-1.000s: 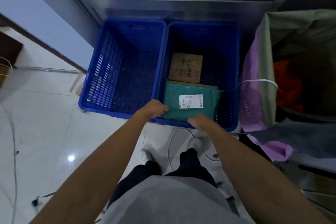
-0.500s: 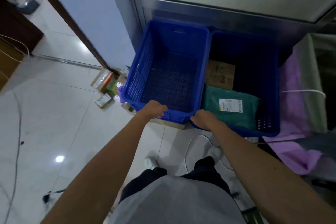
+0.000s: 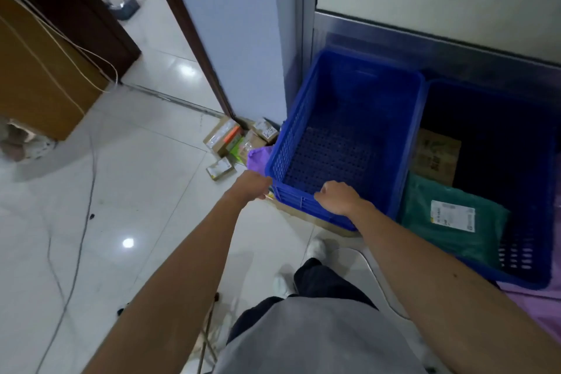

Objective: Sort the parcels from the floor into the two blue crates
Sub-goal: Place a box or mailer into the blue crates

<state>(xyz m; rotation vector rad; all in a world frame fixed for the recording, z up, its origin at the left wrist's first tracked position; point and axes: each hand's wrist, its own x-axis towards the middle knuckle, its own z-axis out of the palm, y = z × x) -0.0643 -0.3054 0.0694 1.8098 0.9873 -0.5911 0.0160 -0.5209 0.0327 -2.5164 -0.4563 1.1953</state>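
Grey shirt hem, dark trousers [image 3: 321, 279] and white shoes [image 3: 315, 247] sit at the bottom of the view, with both bare forearms reaching forward over the pale tiled floor [image 3: 151, 191]. A thin grey cable [image 3: 76, 252] runs across the tiles on the left.

The left hand [image 3: 253, 185] is at the near-left corner of the left blue crate [image 3: 299, 130], back toward the camera. Its fingers curl away out of sight, so I cannot tell if it holds anything. The right hand [image 3: 337, 197] lies over that crate's near rim with fingers loosely curled and no parcel in it. I cannot tell if it touches the rim. No parcels show in the left crate. A tan cardboard strip [image 3: 321, 222] shows under its near edge.

The right blue crate [image 3: 540, 215] stands just beside it, touching. Inside, a green mailer parcel [image 3: 455, 240] with a white label lies at the near end, and a brown carton [image 3: 437, 158] lies behind it. Purple fabric [image 3: 537, 304] lies at the lower right.

Farther left, a pile of small parcels [image 3: 233, 143] lies on the floor against the wall corner, just beside the left crate, with a purple bag [image 3: 258, 156] between. Beyond are a tan cabinet [image 3: 39, 85], a dark door frame and a mop [image 3: 124, 6].
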